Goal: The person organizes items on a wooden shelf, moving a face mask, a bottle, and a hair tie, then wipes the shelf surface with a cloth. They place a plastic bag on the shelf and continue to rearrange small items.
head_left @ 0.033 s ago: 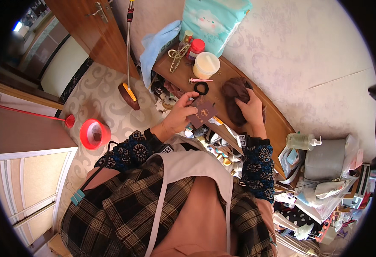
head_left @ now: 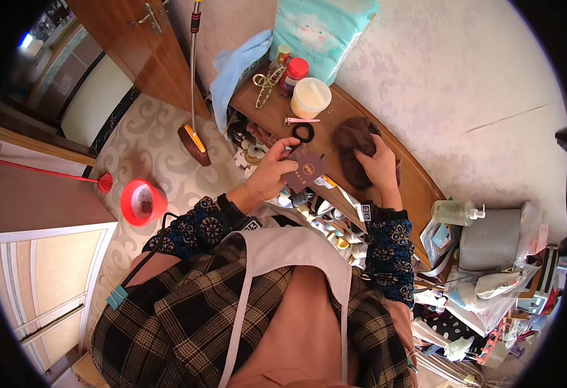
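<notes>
1. The dark brown booklet is in the left hand, held between thumb and fingers, over the front edge of the wooden worktop.
2. The right hand grips a bunched brown cloth on the worktop.
3. A black ring-shaped hair tie lies just beside the left fingertips. Behind it are a pink clip, a white tub and a red-topped jar.
4. A big blue-green pack stands by the wall. A pump bottle is off to the right.
5. The left thumb covers part of the booklet, and the right hand hides some cloth.
6. The booklet has a round gold sign and tiny gold writing. The pack has a cartoon face and pale letters.
7. The booklet slants; its long side seems to run from upper right to lower left.
</notes>
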Available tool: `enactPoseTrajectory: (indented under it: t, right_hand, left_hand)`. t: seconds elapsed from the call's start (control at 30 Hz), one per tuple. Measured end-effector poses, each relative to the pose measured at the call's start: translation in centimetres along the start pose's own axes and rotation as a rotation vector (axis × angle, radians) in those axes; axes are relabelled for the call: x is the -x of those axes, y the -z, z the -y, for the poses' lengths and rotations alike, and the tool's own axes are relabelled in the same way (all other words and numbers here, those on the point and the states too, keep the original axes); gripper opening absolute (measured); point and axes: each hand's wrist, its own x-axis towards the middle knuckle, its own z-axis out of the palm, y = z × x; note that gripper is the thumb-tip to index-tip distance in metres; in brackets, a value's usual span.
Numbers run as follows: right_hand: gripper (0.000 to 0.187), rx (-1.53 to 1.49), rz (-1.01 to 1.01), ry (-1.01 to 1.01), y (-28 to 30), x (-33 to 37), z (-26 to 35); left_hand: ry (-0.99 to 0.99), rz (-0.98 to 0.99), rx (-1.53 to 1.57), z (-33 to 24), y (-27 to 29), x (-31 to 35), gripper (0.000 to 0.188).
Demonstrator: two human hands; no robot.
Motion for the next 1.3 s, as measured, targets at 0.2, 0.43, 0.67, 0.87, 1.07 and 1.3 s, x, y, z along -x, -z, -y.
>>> enactPoseTrajectory:
  t: [0.2,0.43,0.67,0.87,1.07,1.3]
  right_hand:
    - [0.051,0.077,0.117,-0.035,2.4,3.8,0.9]
    - [0.054,0.250,0.229,-0.120,8.7,10.7,-0.9]
    - [0.051,0.339,0.095,-0.253,10.9,12.4,-3.0]
    - [0.044,0.075,0.156,-0.046,4.7,7.1,0.6]
    - [0.044,0.015,0.191,0.075,-0.6,0.6,4.7]
    - [0.048,0.043,0.114,0.088,-2.0,0.1,5.0]
  left_hand:
    - [-0.011,-0.018,0.026,0.1,-0.2,0.0,0.053]
    - [0.005,-0.002,0.024,0.0,0.0,0.0,0.054]
    - [-0.010,-0.006,0.033,0.1,-0.2,0.2,0.054]
    - [-0.019,0.008,0.023,0.3,0.0,0.1,0.054]
    - [-0.016,0.061,-0.011,0.7,1.0,-0.2,0.054]
    - [-0.028,0.032,0.039,0.7,0.9,-0.4,0.053]
